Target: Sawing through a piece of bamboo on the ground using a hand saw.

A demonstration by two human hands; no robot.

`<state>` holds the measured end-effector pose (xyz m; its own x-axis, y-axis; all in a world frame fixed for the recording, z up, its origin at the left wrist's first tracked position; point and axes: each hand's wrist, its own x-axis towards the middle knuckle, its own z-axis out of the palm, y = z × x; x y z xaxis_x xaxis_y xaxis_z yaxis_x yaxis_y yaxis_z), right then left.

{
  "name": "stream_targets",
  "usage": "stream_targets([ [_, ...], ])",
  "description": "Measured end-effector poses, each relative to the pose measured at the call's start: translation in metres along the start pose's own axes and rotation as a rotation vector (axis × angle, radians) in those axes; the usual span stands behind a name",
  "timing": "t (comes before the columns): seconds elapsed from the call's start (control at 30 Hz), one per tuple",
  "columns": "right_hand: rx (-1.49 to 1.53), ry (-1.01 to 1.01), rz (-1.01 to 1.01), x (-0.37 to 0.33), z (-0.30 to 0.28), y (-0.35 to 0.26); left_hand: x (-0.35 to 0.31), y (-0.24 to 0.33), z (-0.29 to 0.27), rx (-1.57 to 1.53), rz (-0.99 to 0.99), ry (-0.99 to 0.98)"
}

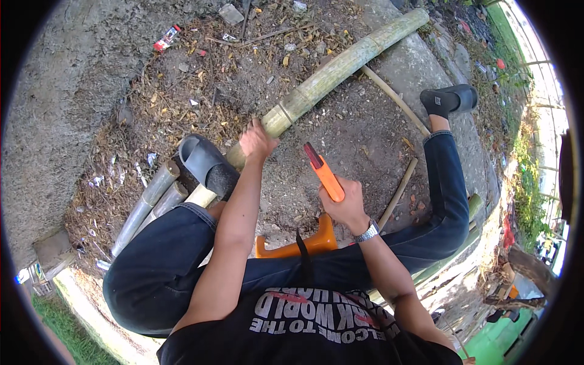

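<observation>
A long green-tan bamboo pole (340,67) lies slanting across the ground, from near my left foot toward the far right. A dark ring runs around it at a joint. My left hand (257,141) is wrapped over the pole just on the near side of that ring. My right hand (344,204) grips an orange-handled tool (329,181) with a dark red front end, held apart from the pole; its exact kind is unclear. My left foot, in a dark grey slide sandal (207,164), rests on the pole's near part.
Cut bamboo lengths (149,201) lie left of my left leg. A thin stick (395,100) and another stick (398,191) lie to the right. A curved orange plastic object (304,245) shows partly behind my legs. Dry leaves and litter cover the dirt, with a stone slab (413,67) farther off.
</observation>
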<state>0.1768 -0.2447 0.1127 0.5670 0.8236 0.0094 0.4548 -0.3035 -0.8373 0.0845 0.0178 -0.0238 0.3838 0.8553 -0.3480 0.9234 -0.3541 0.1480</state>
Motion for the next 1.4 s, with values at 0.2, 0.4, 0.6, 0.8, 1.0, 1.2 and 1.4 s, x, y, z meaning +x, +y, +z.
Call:
stream_targets([
  [0.2, -0.058, -0.093, -0.066, -0.003, -0.004, 0.004, 0.008, -0.010, 0.002, -0.038, 0.034, -0.109],
  [0.4, -0.026, -0.235, 0.096, -0.072, -0.049, -0.011, 0.028, -0.042, -0.015, -0.053, 0.059, -0.251],
  [0.6, -0.076, -0.144, -0.019, 0.008, 0.031, 0.022, 0.011, -0.015, -0.006, -0.049, -0.001, -0.244],
  [0.8, -0.089, -0.136, -0.005, 0.105, 0.072, -0.004, 0.019, -0.047, -0.010, -0.006, 0.094, -0.084],
  [1.0, -0.084, -0.184, 0.017, 0.040, 0.005, -0.014, 0.025, -0.032, -0.011, -0.021, 0.078, -0.260],
  [1.2, -0.055, -0.159, 0.167, -0.061, -0.055, -0.012, 0.036, -0.044, -0.019, -0.100, 0.105, -0.322],
  [1.4, -0.082, -0.172, 0.210, -0.078, -0.074, -0.021, 0.033, -0.044, -0.016, -0.085, 0.106, -0.310],
])
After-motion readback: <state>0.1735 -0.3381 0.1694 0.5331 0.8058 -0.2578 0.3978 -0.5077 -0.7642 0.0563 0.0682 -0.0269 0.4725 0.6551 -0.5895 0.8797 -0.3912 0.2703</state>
